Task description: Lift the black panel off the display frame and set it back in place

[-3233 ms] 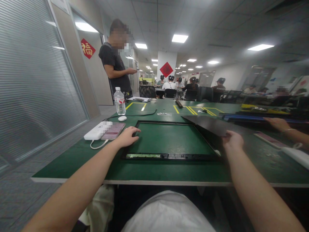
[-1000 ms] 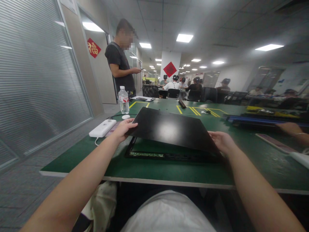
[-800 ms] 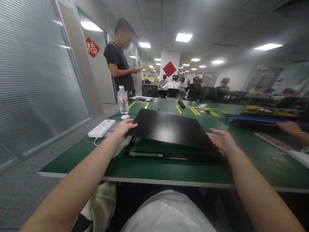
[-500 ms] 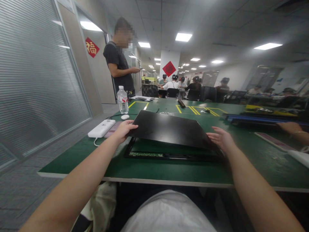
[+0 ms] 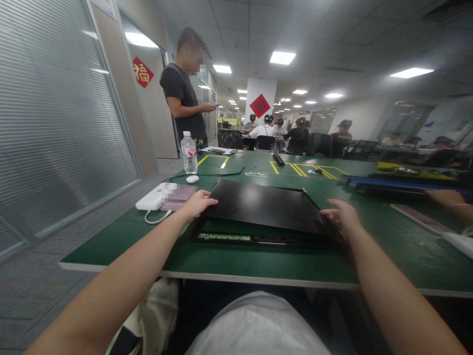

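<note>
A thin, glossy black panel, which looks like a display screen, lies over a black rectangular frame, its near edge raised. Along the frame's near side shows a strip of green circuit board. My left hand is closed on the panel's left edge, thumb on top. At the right edge, my right hand holds the panel with its fingertips, the index finger a little lifted. The panel hides most of the frame's inside.
Left of the panel are a white power bank with a cable, a phone, a small white case and a water bottle. On the right, a co-worker's hand is near a blue-edged part and another phone.
The panel has come down closer to the frame, and both hands have lowered with it. The frame's far right corner now shows behind the panel.
</note>
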The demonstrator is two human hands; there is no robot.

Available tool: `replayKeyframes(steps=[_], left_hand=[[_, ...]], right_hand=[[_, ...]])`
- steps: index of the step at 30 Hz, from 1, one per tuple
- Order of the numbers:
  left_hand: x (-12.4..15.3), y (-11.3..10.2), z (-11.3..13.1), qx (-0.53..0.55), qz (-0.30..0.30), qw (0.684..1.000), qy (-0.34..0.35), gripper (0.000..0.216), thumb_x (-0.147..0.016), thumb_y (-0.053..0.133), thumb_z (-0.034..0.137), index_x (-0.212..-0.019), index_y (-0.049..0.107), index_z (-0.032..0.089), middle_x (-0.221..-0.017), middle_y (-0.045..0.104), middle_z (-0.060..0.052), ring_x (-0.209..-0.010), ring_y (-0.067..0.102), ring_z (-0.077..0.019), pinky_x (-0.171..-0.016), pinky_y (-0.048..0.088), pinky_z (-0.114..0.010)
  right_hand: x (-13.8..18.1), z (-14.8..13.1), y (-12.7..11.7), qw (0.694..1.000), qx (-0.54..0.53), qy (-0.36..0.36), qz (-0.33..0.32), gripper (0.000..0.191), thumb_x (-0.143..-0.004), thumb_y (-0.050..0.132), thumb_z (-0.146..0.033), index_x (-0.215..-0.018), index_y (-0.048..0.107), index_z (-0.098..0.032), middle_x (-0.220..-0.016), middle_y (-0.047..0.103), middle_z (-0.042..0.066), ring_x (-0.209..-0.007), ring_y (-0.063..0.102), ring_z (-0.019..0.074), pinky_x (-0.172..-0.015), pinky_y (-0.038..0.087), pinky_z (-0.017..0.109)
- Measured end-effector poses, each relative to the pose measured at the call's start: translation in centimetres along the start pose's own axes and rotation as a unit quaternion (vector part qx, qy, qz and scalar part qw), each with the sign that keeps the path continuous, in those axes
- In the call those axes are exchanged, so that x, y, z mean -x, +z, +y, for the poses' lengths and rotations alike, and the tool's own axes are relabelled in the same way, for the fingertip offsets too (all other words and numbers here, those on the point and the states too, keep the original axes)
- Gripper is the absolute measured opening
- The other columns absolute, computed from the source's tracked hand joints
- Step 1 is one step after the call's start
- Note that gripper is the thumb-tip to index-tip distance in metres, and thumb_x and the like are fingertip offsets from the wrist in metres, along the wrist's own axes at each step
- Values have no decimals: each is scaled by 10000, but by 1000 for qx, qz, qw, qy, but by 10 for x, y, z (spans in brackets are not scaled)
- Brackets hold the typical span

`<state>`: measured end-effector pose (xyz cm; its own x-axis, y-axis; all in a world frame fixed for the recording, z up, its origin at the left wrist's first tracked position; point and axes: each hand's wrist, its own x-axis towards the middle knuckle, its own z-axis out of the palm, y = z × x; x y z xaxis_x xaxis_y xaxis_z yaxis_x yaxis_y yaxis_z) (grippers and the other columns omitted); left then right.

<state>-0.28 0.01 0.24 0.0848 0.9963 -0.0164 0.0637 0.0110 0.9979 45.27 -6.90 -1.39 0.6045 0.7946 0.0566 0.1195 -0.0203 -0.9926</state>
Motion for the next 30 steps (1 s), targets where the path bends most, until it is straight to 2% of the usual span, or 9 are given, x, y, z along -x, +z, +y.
replayKeyframes(steps=[7,14,21,30], left_hand=[[0,-1,0,1,-5,1000,2,303,-520,832,165,-763,652,173,-682,743,-41,-654,695,-222,-607,513,-296],[-2,-3,2,-34,4,999,-8,150,-529,760,197,-623,645,176,-564,680,-34,-506,592,-167,-474,396,-246],[1,-1,5,-17,37,999,-22,218,-485,754,187,-663,629,179,-561,667,-19,-514,598,-174,-484,420,-258],[1,-1,6,-20,18,999,-31,195,-457,717,215,-626,636,161,-535,663,-20,-488,579,-159,-462,406,-244]], right_hand=[[4,-3,3,1000,-3,-10,2,205,-714,634,-290,-894,645,-191,-560,689,87,-392,462,121,-392,292,208],[5,-5,4,1000,-18,8,2,182,-733,629,-292,-892,635,-203,-585,705,78,-394,462,104,-372,294,184],[6,-6,5,999,-30,18,-1,156,-730,641,-264,-870,631,-196,-590,705,90,-388,456,104,-361,301,190],[1,-2,6,1000,3,26,-1,185,-750,616,-287,-906,620,-190,-606,709,85,-391,441,104,-358,285,184]])
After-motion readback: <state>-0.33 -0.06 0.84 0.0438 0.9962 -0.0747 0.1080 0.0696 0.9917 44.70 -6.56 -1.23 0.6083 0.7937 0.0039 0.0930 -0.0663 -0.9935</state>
